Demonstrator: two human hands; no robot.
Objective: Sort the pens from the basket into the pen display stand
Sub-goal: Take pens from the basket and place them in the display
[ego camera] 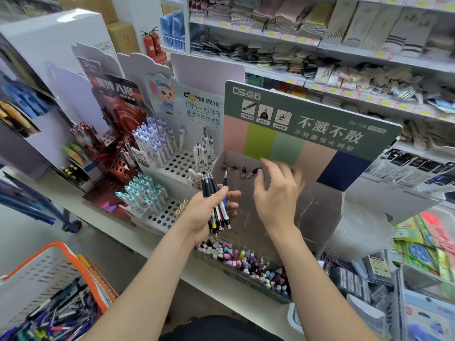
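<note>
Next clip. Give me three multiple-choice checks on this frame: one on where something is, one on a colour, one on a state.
1. Where in the view is the white perforated plastic basket with an orange rim?
A) lower left
B) top right shelf
C) behind the stands

2. What colour is the lettered cardboard header board of the clear acrylic pen stand?
A) red
B) green
C) black

3. What is the left hand doing?
A) lying flat and empty
B) gripping a bundle of pens
C) reaching into the basket

Answers:
1 A, the basket fills the lower-left corner, with pens heaped inside.
2 B, the band with white lettering is green.
3 B, its fingers curl round the pens, while the right hand hovers open over the stand.
</note>
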